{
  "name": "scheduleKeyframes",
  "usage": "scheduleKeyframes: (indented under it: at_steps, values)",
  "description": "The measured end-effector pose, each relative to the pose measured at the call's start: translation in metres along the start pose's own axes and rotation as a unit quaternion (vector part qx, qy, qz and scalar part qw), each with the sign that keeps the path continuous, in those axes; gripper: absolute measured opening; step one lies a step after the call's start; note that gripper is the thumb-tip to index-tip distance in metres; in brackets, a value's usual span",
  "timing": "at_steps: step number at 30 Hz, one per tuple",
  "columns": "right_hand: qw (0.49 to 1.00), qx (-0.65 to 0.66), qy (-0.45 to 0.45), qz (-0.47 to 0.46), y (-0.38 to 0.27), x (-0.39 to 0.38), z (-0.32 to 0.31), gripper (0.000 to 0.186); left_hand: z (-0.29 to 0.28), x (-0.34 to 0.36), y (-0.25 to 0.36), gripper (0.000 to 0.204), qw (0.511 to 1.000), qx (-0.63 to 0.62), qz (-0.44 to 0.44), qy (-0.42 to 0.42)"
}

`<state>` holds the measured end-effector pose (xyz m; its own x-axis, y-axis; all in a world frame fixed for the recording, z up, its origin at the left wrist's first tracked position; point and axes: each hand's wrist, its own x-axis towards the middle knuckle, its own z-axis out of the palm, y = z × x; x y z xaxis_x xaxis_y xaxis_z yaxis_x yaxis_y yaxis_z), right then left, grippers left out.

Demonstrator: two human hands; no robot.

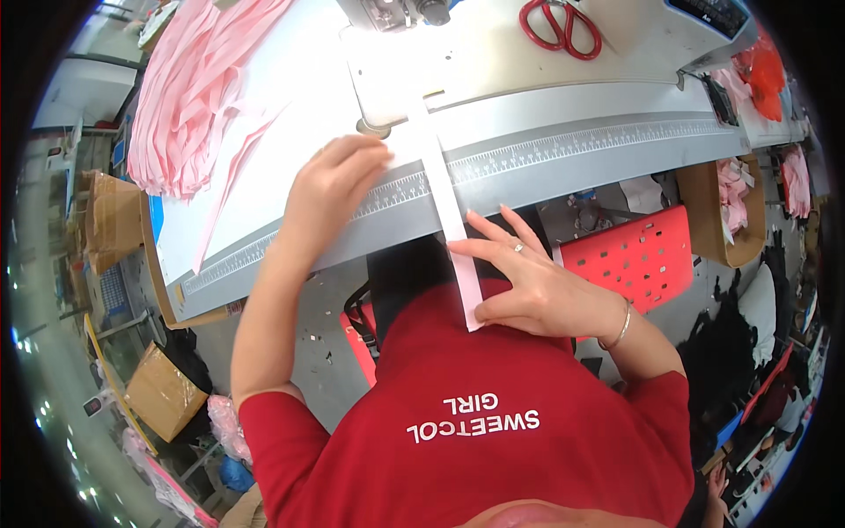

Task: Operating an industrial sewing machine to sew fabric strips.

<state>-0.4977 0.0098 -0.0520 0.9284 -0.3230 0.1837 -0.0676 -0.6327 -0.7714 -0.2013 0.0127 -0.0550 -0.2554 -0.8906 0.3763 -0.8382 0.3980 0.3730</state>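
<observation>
A long, narrow pale pink fabric strip runs from the sewing machine over the table edge toward my lap. My right hand is closed on its near end, the thumb at the tip and a finger against the strip farther up. My left hand hovers over the front edge of the table, left of the strip and apart from it. Its fingers are bent and slightly blurred, with nothing visible in them. Bright light washes out the strip's far end near the machine.
A heap of pink strips covers the table's left side, one loose strip trailing forward. Red-handled scissors lie at the back right. A printed ruler follows the front edge. A red perforated plastic piece and a cardboard box stand right.
</observation>
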Motion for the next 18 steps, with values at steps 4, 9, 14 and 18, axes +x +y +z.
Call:
scheduleKeyframes:
  at_steps: [4,9,14,18]
  values:
    - [1.0,-0.008,-0.024,0.009,-0.004,0.002,-0.005,0.011,0.014,0.041,-0.031,0.028,0.986,0.069,0.152,0.013]
    - [1.0,0.002,-0.026,0.017,-0.007,0.004,-0.004,0.009,0.023,0.057,-0.041,0.027,0.966,0.122,0.226,0.014]
    - [0.999,0.01,-0.03,0.024,-0.008,0.006,-0.006,0.012,0.024,0.057,-0.044,0.028,0.957,0.127,0.26,0.005]
    - [0.999,0.014,-0.035,0.021,-0.007,0.008,-0.008,0.012,0.025,0.059,-0.044,0.025,0.958,0.124,0.258,0.017]
